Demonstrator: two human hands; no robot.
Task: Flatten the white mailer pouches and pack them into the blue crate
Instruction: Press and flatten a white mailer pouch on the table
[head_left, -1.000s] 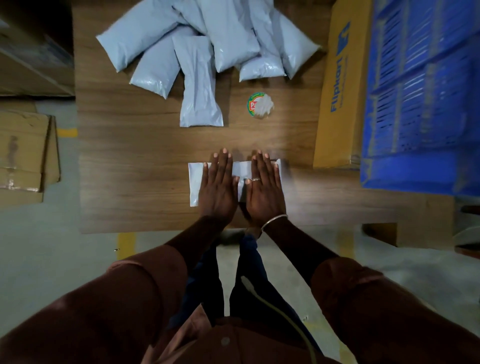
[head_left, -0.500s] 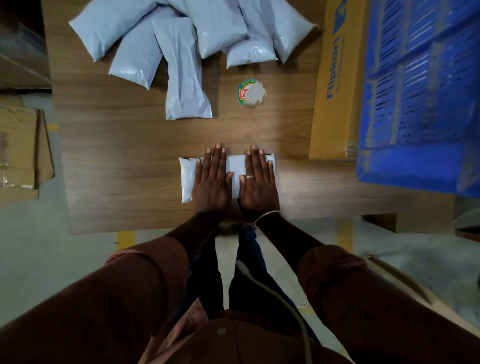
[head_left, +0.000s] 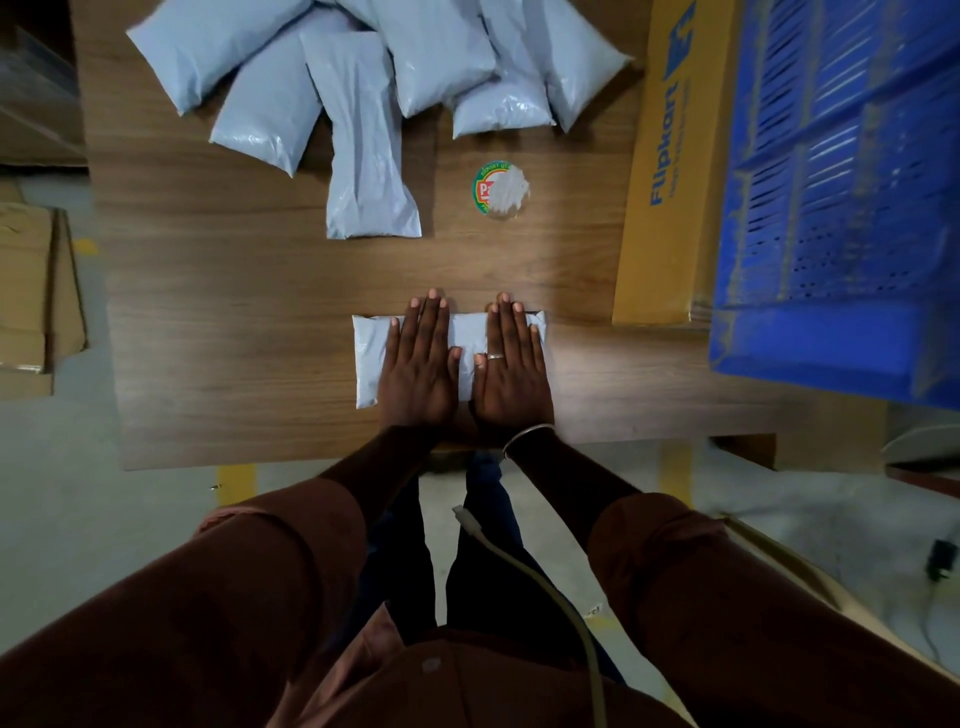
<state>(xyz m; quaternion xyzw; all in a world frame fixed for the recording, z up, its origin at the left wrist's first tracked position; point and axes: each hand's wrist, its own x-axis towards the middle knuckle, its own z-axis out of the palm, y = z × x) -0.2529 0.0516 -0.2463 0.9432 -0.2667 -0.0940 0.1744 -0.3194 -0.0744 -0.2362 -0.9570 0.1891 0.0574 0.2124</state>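
Palms (head_left: 418, 371) (head_left: 511, 371) flat on pouch (head_left: 370, 358) — table (head_left: 234, 312)

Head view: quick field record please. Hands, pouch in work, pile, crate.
left hand: flat, fingers straight, pressing the pouch
right hand: flat, pressing beside the left, ring on one finger
pouch: lies crosswise near the front edge of the table, under both hands
pile: puffy white pouches at the far end
blue crate: at right, past a yellow box; contents cannot be told
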